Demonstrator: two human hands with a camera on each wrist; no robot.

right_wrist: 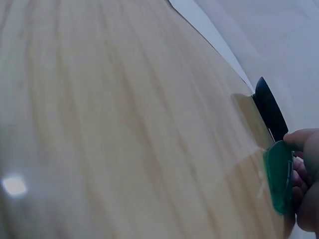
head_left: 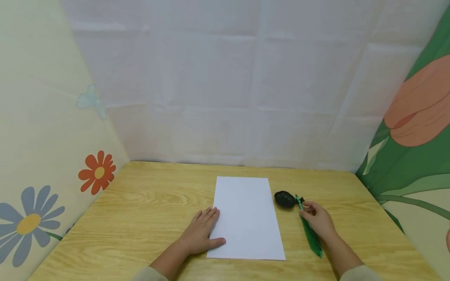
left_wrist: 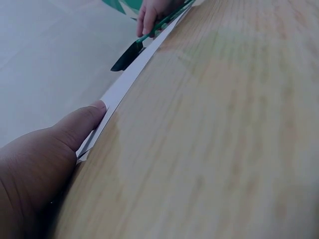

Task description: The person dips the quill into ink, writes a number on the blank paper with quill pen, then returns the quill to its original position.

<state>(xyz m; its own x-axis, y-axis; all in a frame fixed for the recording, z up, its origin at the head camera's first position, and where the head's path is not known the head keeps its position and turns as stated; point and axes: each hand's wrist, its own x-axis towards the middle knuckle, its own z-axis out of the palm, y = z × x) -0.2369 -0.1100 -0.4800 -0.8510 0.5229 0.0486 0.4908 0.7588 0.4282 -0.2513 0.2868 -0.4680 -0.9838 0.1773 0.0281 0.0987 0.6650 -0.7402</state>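
A white sheet of paper (head_left: 246,218) lies on the table in the head view. My left hand (head_left: 200,234) rests flat across its left edge, with fingers and thumb spread; in the left wrist view its thumb touches the sheet. To the right of the paper, my right hand (head_left: 318,220) pinches a long green leaf-shaped thing (head_left: 312,240), slim at its far end and broader toward me. Just beyond the hand, a glossy black oval thing (head_left: 284,199) with a short neck lies on the table. Its exact kind cannot be told.
The wood-grain table (head_left: 158,191) spreads around the sheet. A creased white cloth (head_left: 211,86) hangs at the back edge. Flower-printed panels stand on the left (head_left: 38,128) and right (head_left: 418,156).
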